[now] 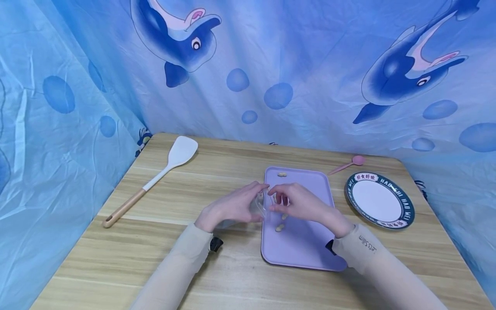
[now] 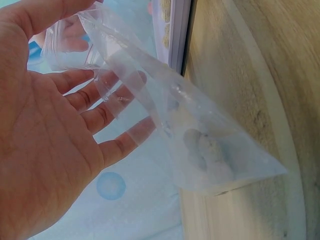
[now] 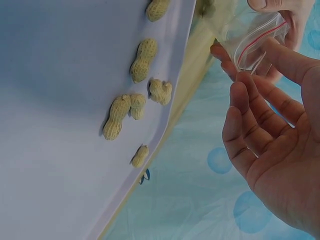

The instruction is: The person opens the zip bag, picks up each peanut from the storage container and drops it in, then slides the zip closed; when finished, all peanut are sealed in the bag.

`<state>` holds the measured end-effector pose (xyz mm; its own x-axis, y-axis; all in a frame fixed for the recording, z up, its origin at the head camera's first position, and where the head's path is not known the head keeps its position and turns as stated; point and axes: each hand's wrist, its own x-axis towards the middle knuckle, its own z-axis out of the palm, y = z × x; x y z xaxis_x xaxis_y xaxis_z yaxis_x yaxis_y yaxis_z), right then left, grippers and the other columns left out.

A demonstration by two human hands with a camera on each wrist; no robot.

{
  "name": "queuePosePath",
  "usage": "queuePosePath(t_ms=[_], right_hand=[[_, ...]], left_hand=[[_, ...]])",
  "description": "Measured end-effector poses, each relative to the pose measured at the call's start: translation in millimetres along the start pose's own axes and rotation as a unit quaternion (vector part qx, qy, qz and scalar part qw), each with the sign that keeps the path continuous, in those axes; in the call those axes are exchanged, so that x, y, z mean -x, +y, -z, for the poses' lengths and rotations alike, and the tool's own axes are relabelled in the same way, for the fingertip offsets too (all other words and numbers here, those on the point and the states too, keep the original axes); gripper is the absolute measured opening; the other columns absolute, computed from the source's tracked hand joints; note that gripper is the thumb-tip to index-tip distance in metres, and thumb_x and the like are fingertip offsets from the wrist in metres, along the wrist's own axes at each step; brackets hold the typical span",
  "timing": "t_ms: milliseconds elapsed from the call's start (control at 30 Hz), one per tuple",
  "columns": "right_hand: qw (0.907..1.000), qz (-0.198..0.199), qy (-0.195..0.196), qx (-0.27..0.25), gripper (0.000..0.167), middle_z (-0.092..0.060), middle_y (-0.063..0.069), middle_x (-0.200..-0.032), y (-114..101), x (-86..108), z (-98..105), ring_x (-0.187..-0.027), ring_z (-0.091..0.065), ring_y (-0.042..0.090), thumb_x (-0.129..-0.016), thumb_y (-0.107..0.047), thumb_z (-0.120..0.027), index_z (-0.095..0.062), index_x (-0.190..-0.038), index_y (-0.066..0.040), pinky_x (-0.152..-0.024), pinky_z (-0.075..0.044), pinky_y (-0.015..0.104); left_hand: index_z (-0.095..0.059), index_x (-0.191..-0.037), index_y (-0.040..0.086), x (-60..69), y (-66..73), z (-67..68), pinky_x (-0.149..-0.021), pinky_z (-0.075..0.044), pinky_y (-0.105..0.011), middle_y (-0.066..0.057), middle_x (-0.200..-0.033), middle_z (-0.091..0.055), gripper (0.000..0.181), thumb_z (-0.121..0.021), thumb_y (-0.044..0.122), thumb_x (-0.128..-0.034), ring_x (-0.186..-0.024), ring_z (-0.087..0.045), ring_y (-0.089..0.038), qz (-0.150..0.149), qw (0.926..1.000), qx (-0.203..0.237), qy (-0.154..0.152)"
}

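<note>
A clear zip-lock bag [image 2: 150, 75] with a red line along its mouth hangs at the left edge of a lilac tray [image 1: 306, 249]. My left hand [image 1: 239, 202] holds it near the mouth, with the other fingers spread along the plastic. My right hand [image 1: 304, 204] pinches the edge of the bag's mouth, as the right wrist view shows. Inside the bag's lower corner, at least one peanut [image 2: 212, 147] shows dimly through the plastic. Several unshelled peanuts [image 3: 116, 117] lie on the tray, below and beside my right hand.
On the left of the wooden table [image 1: 232, 275] lies a white spatula [image 1: 182, 150] with a wooden handle. To the tray's right are a green-rimmed plate [image 1: 377, 202] and a pink spoon [image 1: 357, 160]. A blue dolphin curtain [image 1: 310, 51] hangs behind.
</note>
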<state>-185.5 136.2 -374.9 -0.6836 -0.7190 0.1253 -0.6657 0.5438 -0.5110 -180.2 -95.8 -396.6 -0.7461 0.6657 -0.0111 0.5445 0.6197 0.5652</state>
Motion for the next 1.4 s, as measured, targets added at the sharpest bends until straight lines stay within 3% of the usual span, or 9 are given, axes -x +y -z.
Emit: queuePosePath(t_ms=[600,900,1133,1400], right_hand=[[0.9993,-0.014,0.031,0.017,0.033,-0.064,-0.006,-0.081,13.2,6.9,18.0,-0.068,-0.058,0.009,-0.088,-0.022,-0.078,-0.069,-0.114,-0.004,-0.060,-0.051,0.026],[0.9954,-0.061,0.061,0.042,0.028,-0.062,-0.004,-0.075,34.6,18.7,17.0,-0.063,-0.057,0.009,-0.086,-0.019,-0.080,-0.070,-0.106,-0.001,-0.058,-0.050,0.026],[0.9929,-0.097,0.040,0.057,0.026,-0.062,-0.002,-0.075,48.1,29.2,8.9,-0.062,-0.053,0.008,-0.086,-0.019,-0.079,-0.071,-0.102,0.000,-0.057,-0.048,0.026],[0.9918,-0.111,0.013,0.063,0.026,-0.063,-0.001,-0.078,56.2,36.7,-0.4,-0.064,-0.053,0.008,-0.086,-0.020,-0.079,-0.071,-0.101,-0.001,-0.060,-0.047,0.027]], left_hand=[[-0.033,-0.154,0.012,0.7,0.1,-0.1,-0.108,-0.041,-0.045,-0.011,-0.143,-0.048,0.095,-0.085,0.028,-0.0767,-0.130,-0.049,-0.027,0.004,0.9999,0.011,0.003],[-0.032,-0.155,0.012,0.8,-0.2,-1.0,-0.109,-0.040,-0.044,-0.011,-0.145,-0.047,0.095,-0.084,0.027,-0.0769,-0.131,-0.048,-0.027,0.005,0.9999,0.013,0.003],[-0.033,-0.154,0.008,-0.6,-1.2,-2.0,-0.110,-0.040,-0.043,-0.011,-0.145,-0.047,0.095,-0.085,0.026,-0.0764,-0.131,-0.048,-0.027,0.001,0.9999,0.017,0.003],[-0.032,-0.154,0.008,-0.5,-1.0,-2.1,-0.111,-0.038,-0.043,-0.011,-0.146,-0.046,0.095,-0.085,0.025,-0.0768,-0.132,-0.047,-0.026,0.002,0.9998,0.018,0.001]])
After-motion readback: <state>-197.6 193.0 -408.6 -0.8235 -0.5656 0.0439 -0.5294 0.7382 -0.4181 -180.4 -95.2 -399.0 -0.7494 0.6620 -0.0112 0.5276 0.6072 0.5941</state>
